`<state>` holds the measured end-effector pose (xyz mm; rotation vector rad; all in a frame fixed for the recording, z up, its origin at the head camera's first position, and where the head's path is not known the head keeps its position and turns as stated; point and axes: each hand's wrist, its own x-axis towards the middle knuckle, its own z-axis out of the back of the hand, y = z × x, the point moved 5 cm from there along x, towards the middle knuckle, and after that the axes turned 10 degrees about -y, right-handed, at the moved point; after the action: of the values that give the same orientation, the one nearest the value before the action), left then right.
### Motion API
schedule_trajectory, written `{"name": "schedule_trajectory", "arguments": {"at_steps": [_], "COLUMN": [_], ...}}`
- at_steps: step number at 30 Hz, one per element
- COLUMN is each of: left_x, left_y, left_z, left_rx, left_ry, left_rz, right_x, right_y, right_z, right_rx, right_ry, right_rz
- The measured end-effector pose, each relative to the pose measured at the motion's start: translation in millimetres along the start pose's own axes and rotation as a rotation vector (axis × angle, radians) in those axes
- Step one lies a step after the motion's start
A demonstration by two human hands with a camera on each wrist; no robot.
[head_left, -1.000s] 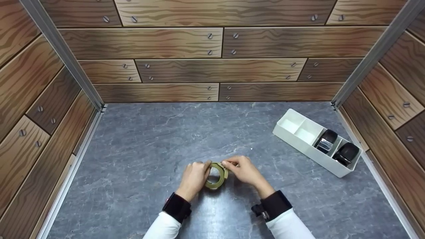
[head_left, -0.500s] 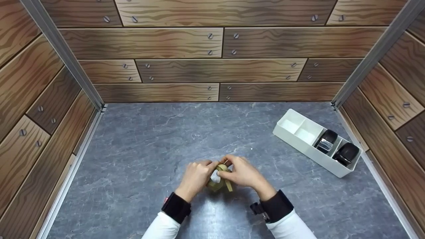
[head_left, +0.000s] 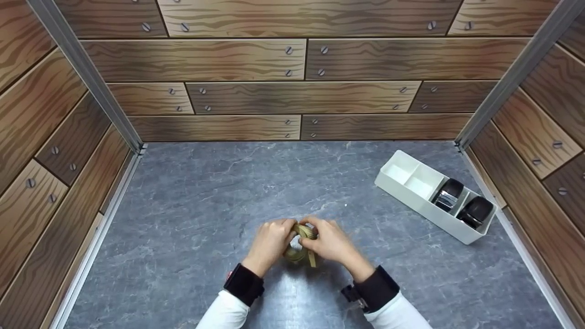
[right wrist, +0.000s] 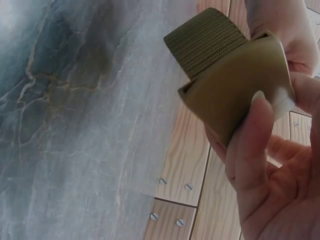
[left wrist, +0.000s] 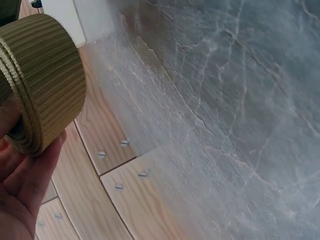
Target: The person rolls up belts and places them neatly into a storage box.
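Note:
An olive-khaki webbing belt (head_left: 295, 257) is wound into a loose coil between my two hands, low in the middle of the head view. My left hand (head_left: 269, 240) grips the coil from the left, thumb inside the ring; ribbed webbing (left wrist: 52, 80) fills the upper left of the left wrist view. My right hand (head_left: 331, 240) pinches the belt's smooth tan buckle (right wrist: 245, 85), thumb on its face. Ribbed webbing sticks out past the buckle in the right wrist view. A short strip hangs toward me beside the right thumb. Part of the coil is hidden behind the fingers.
A white divided box (head_left: 422, 209) stands at an angle on the right of the grey marbled table (head_left: 219, 183). Two of its compartments hold black rolled items, (head_left: 449, 193) with shiny metal parts. Wood-patterned walls (head_left: 247, 128) enclose the back and sides.
My right hand has shifted left, from the coil's right edge to a pinch on the buckle. The coil has tilted, and a short strip now hangs down from it. The box is unmoved.

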<state>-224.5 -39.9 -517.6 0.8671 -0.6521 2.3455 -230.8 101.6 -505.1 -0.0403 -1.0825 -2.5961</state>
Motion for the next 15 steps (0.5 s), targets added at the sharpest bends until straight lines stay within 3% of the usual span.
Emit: {"name": "schedule_trajectory", "arguments": {"at_steps": [4,8,15], "left_x": [-1.6,-7.4,-26.7], "left_y": [4.5,10.4,22.9], "left_z": [-3.4,-5.9,-3.7], "left_rx": [0.007,0.048,0.149], "left_ry": [0.082,0.193,0.311], "left_rz": [0.064,0.119,0.172], "right_x": [1,3,13], "right_y": [-3,-14,-50], "right_z": [-3,3,41], "right_rx": [-0.021,-0.066,-0.128], "right_ry": [0.005,-0.003,-0.066], "right_rz": [0.010,-0.033,-0.168]}}
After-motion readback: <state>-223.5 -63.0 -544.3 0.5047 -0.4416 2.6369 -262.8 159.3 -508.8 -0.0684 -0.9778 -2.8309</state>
